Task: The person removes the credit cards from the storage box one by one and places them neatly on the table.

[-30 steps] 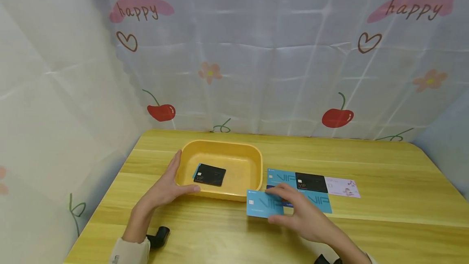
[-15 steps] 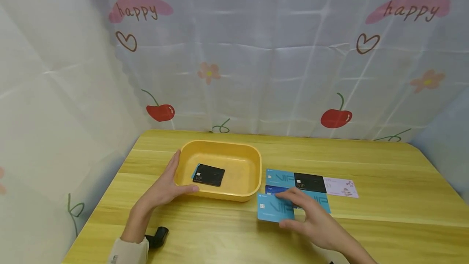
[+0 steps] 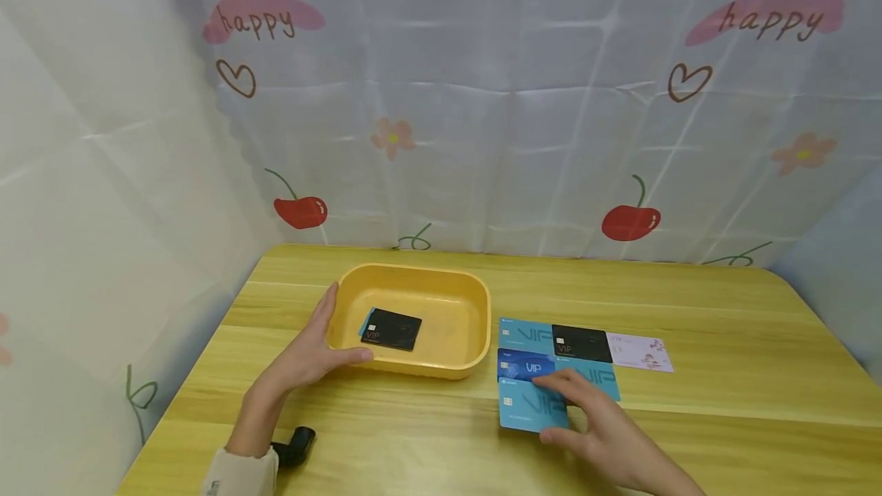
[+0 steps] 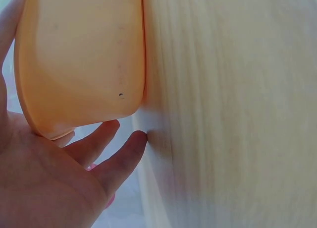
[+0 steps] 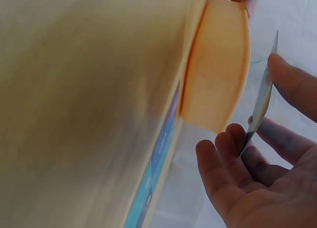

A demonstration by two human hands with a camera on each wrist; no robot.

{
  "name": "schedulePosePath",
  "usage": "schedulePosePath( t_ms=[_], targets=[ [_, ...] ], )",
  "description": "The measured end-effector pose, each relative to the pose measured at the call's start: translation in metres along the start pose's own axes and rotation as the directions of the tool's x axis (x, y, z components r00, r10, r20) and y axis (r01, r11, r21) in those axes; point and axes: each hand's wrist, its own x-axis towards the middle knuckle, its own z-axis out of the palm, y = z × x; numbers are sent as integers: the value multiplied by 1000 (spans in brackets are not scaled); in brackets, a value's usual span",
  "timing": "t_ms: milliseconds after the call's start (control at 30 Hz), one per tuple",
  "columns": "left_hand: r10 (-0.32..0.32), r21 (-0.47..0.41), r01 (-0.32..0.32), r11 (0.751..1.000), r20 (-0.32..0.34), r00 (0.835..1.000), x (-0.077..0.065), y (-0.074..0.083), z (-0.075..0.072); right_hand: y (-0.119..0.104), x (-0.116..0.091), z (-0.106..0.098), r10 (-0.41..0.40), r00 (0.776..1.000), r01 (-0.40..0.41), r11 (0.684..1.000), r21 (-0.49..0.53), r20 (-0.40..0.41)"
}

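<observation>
My right hand [image 3: 599,431] pinches a light blue VIP card [image 3: 527,408] by its right part, thumb at the near edge and fingers at the far edge. In the right wrist view the held card [image 5: 261,99] shows edge-on, apart from the tabletop. Behind it lie a dark blue VIP card [image 3: 517,364] and another light blue card [image 3: 599,377], partly covered by my fingers. My left hand [image 3: 303,358] grips the left end of a yellow plastic basin [image 3: 478,327], thumb over the near rim. Inside the basin, a black VIP card [image 3: 393,330] overlaps a light blue one.
A back row holds a light blue card [image 3: 524,334], a black card [image 3: 582,343] and a pale pink flowered card [image 3: 641,352], edge to edge. A black object [image 3: 296,446] is by my left wrist. A printed curtain [image 3: 482,136] hangs behind the wooden table [image 3: 386,435].
My right hand has moved right and toward me with the light blue card, uncovering the dark blue card. My left hand keeps its grip on the basin.
</observation>
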Motion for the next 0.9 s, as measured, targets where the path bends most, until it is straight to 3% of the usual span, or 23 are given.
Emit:
schedulePosePath(
  t_ms=[367,600,700,900],
  targets=[
    [7,3,-7,1000,-6,1000,-1,-1,0,12,-14,-18,93,996,-93,996,-11,-4],
    [7,15,-7,1000,-2,1000,0,-3,0,24,-21,-22,94,995,-96,993,-63,-36],
    [5,16,-5,1000,-1,1000,0,-3,0,29,-25,-25,125,990,-130,987,-91,-59],
    [7,16,-7,1000,-2,1000,0,-2,0,43,-34,-43,80,983,-118,967,-226,-167]
  ],
)
